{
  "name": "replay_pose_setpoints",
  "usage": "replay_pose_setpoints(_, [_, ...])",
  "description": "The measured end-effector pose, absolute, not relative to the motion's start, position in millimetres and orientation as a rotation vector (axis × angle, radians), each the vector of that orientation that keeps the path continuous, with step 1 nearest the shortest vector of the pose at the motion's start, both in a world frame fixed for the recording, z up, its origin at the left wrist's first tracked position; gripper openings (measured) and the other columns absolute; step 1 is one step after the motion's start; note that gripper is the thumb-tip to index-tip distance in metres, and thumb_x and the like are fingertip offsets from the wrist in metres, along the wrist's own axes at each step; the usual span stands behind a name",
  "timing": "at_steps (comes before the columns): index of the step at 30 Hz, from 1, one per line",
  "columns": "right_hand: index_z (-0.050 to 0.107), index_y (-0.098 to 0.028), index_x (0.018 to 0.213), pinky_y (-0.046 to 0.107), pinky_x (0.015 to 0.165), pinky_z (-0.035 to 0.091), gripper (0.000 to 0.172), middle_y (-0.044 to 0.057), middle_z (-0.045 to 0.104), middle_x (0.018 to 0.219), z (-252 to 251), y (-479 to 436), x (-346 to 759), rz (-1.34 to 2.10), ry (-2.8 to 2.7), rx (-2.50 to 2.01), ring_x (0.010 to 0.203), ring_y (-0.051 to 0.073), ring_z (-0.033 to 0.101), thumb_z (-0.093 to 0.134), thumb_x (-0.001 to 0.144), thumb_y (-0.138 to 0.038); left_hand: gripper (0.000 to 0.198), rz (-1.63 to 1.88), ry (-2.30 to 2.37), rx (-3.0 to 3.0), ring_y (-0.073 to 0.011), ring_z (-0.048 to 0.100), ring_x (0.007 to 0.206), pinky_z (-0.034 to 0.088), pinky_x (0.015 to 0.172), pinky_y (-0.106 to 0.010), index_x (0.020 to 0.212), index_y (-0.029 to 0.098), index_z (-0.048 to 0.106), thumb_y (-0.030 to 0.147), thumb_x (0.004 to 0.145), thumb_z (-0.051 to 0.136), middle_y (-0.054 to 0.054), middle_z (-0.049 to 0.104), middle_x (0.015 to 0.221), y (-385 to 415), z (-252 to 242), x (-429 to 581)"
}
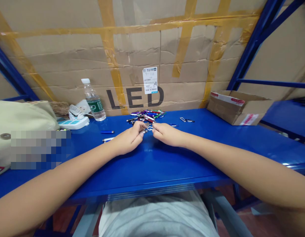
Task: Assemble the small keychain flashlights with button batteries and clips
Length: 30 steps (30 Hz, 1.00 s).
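My left hand (130, 138) and my right hand (165, 134) meet over the blue shelf (167, 161), both with fingers pinched together. Between the fingertips sits a small silver metal piece (148, 128), too small to name with certainty. Just beyond the hands lies a pile of small coloured keychain flashlights (147, 116), red, purple, green and silver. A loose silver clip (184, 119) with a dark piece lies to the right of the pile. A blue flashlight (107, 132) and a silver one (107, 139) lie to the left of my left hand.
A water bottle (93, 100) stands at the back left beside a white power strip (74, 123). A cream bag (21, 121) fills the left edge. An open cardboard box (237, 107) sits at the right. A large taped carton marked LED (142, 65) forms the back wall.
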State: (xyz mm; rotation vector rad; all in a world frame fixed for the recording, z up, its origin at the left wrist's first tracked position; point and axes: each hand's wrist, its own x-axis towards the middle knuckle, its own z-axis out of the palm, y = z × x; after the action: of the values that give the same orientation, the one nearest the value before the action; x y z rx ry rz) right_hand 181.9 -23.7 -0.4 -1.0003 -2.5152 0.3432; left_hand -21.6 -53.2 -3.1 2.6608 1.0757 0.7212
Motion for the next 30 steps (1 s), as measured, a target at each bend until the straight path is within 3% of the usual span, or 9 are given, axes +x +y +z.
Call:
replay_pose_setpoints(12, [0.053, -0.015, 0.083, 0.026, 0.064, 0.035, 0.022, 0.008, 0.064, 0.087, -4, -24, 180, 0.231, -2.542, -1.060, 0.070, 0.016, 0.052, 0.036, 0.091, -0.026, 0.029, 0.688, 1.092, 2.650, -0.0236, 0.063, 0.096, 0.048, 0.083, -0.038, 0.120, 0.017, 0.029, 0.030, 0.095, 0.033, -0.013, 0.065, 0.105, -54, -5, -16])
replay_pose_setpoints(21, [0.056, -0.013, 0.088, 0.028, 0.065, 0.038, 0.025, 0.012, 0.067, 0.091, -4, -23, 180, 0.123, -2.554, -1.219, 0.074, 0.020, 0.059, 0.036, 0.092, -0.027, 0.033, 0.687, 1.440, 2.650, -0.0248, 0.064, 0.077, 0.048, 0.070, -0.038, 0.123, 0.014, 0.032, 0.028, 0.093, 0.034, -0.010, 0.064, 0.087, -50, -7, -3])
replay_pose_setpoints(26, [0.055, -0.015, 0.094, 0.030, 0.071, 0.043, 0.026, 0.012, 0.067, 0.098, -1, -10, 191, 0.325, -2.451, -1.213, 0.082, 0.021, 0.061, 0.037, 0.094, -0.034, 0.029, 0.519, 1.281, 2.729, -0.0216, 0.063, 0.085, 0.048, 0.075, -0.034, 0.119, 0.018, 0.043, 0.029, 0.094, 0.033, -0.008, 0.066, 0.095, -21, 18, -11])
replay_pose_setpoints(30, [0.052, -0.016, 0.114, 0.033, 0.081, 0.046, 0.034, 0.014, 0.063, 0.116, 3, 5, 210, 0.431, -2.253, -1.300, 0.100, 0.024, 0.061, 0.047, 0.091, -0.040, 0.030, 0.535, 1.455, 2.778, -0.0220, 0.060, 0.099, 0.045, 0.085, -0.034, 0.113, 0.015, 0.051, 0.029, 0.094, 0.033, -0.011, 0.064, 0.110, 31, 44, -9])
